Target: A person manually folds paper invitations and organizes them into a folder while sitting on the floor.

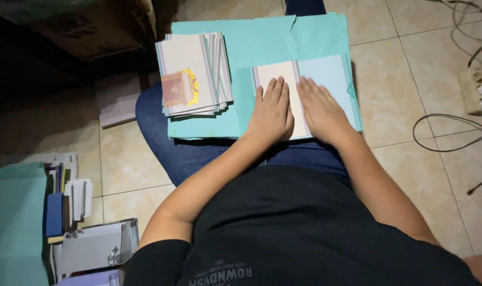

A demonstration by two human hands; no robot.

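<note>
Seen from above: a teal board (262, 39) laid across the lap, over blue trousers (177, 153). On the board's near right part, an open card (325, 79), cream on its left panel, pale blue on its right, fold line running away from the body; long axis of the opened card across the lap, its patterned borders running along the short sides. Left hand (271, 114) pressed flat on the cream panel, fingers (277, 90) straight, together, pointing away from the body, closed round nothing. Right hand (320, 108) flat just beside it, over the fold and the near edge of the blue panel, its fingers likewise stretched out and gripping nothing; thumbs nearly touching.

Left of the card, on the same board, a fanned stack of folded cards (193, 74), cream with grey borders, the top one bearing a red and gold ornament at its near left; long axis of the stack running away from the body, slightly tilted.

Far left of the board, on the tiled floor (410, 79), a teal box or folder (13, 222) with more cards and envelopes (79, 198) standing upright beside it; exact contents too dark to tell. Right of the board, dark cables (453, 132) on the floor and a white power strip (476, 90) at the frame's edge.
</note>
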